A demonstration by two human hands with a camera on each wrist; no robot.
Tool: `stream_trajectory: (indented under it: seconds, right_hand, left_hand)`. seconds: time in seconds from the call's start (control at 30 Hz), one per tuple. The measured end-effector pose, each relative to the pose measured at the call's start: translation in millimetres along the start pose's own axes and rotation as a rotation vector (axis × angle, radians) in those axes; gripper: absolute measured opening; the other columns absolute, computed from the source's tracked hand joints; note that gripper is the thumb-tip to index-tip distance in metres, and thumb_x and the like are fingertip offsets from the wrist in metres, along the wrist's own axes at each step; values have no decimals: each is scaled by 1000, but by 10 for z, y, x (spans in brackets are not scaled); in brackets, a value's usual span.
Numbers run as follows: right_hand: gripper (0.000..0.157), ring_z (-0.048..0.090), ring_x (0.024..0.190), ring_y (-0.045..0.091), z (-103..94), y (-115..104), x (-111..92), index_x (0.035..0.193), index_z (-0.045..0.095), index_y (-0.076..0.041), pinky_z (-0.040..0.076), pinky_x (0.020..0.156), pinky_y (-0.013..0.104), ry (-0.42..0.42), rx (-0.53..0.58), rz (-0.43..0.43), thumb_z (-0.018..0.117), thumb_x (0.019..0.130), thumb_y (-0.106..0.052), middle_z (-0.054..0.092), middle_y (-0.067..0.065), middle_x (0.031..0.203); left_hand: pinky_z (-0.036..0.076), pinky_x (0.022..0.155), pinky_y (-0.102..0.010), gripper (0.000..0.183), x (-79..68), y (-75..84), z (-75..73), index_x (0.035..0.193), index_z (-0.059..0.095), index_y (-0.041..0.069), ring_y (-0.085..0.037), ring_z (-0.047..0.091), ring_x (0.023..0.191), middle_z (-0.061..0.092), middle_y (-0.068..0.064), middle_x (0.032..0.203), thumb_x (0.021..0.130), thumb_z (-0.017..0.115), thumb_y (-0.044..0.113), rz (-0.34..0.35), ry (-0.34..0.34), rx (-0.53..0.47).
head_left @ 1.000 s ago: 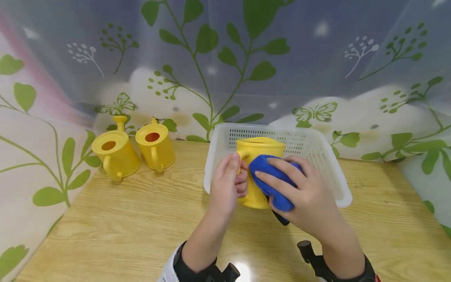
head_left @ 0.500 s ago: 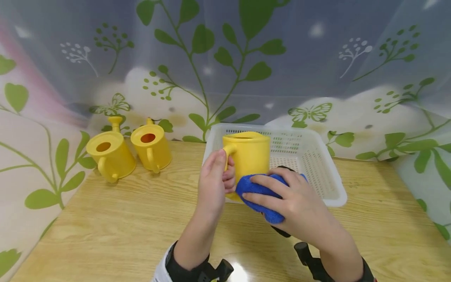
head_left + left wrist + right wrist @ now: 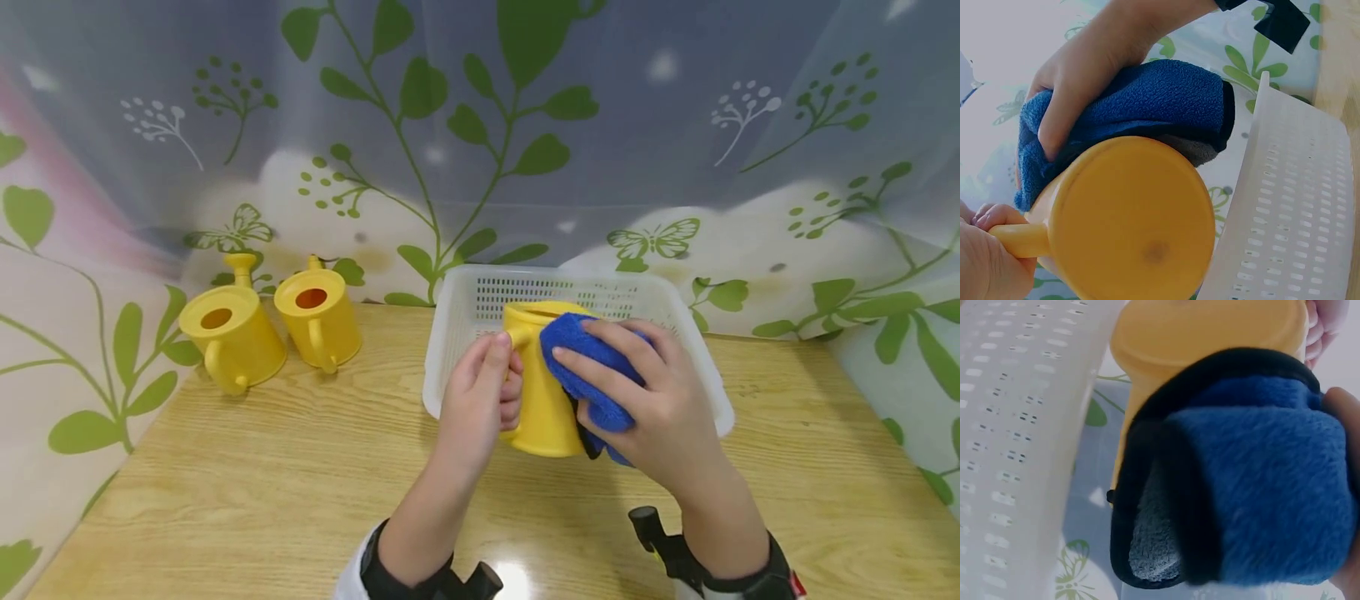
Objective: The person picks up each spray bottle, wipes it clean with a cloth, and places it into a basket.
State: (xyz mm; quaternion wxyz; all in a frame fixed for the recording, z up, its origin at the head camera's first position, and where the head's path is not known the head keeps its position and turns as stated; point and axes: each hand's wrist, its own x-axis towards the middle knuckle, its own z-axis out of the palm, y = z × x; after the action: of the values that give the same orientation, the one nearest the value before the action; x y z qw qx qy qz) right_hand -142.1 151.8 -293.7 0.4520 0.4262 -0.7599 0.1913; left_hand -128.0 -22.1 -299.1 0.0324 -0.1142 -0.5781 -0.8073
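Note:
My left hand grips the handle of a yellow watering can, held up in front of the basket. Its round base, with a small dark smudge, faces the left wrist camera. My right hand holds a folded blue towel against the can's right side, near the top. In the right wrist view the towel shows black edging and a grey underside, and it covers part of the can. The can's spout is hidden in the head view.
A white perforated plastic basket stands behind the held can. Two more yellow watering cans, one on the left and one beside it, stand upright at the table's back left. A leaf-patterned curtain rises behind the wooden table.
The towel went down the can's side, then back up to its upper right. The can shifted left, then right again, and now sits slightly lower. The left hand kept its grip on the handle.

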Motion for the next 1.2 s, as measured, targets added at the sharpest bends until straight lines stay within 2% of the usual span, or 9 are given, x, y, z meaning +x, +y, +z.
stream_trajectory:
  seconds: [0.17,0.27,0.5,0.7,0.83,1.0,1.07,1.2]
  right_hand:
    - [28,50,99,40,-38,4,8,106,67,-18,42,80,53,-63,38,-64,52,84,-23,61,13,110]
    - [30,49,100,39,-30,-16,0,109,66,-21,42,79,53,-121,64,-92,57,79,-21,61,11,111]
    - [54,47,105,34,-8,-76,-37,113,63,-25,43,84,51,-247,130,-118,79,62,-14,60,4,115]
    - [58,45,109,33,-48,-85,-49,116,61,-24,39,90,47,-328,178,-127,78,63,-8,57,4,120]
    - [56,44,111,34,-62,-82,-52,116,60,-24,37,91,49,-354,161,-91,77,65,-10,56,4,121]
    - [51,42,112,36,-85,-22,-58,117,59,-23,37,91,53,-327,129,-11,73,69,-9,55,7,122]
    - [47,43,110,37,-79,19,-57,118,59,-20,37,89,52,-279,126,10,68,73,-10,54,10,122]
    - [33,44,108,36,-61,78,-58,121,57,-16,37,87,51,-175,142,27,54,88,-19,52,15,122]
  left_hand:
    - [17,38,-21,31,43,8,-6,80,40,5,-10,19,41,23,3,51,99,37,29,9,20,-20]
    - [15,38,-21,30,60,34,-39,79,40,6,-9,18,41,23,4,51,99,36,28,22,46,-44]
    - [14,38,-20,28,72,96,-145,79,40,7,-9,17,40,23,6,50,99,34,26,51,90,-85]
    - [15,40,-20,28,51,113,-167,80,40,7,-9,18,40,24,6,51,100,34,26,26,102,-76]
    - [16,40,-20,28,32,100,-148,80,40,7,-9,18,41,23,6,51,99,34,26,-4,90,-65]
    - [17,40,-20,29,18,57,-96,81,39,7,-10,19,42,23,5,52,99,35,29,-33,42,-43]
    - [18,40,-21,29,12,39,-76,81,39,7,-10,19,42,23,4,52,99,35,30,-37,26,-40]
    - [17,40,-20,30,-6,15,-50,80,39,7,-9,19,42,23,4,52,99,35,30,-49,31,-60]
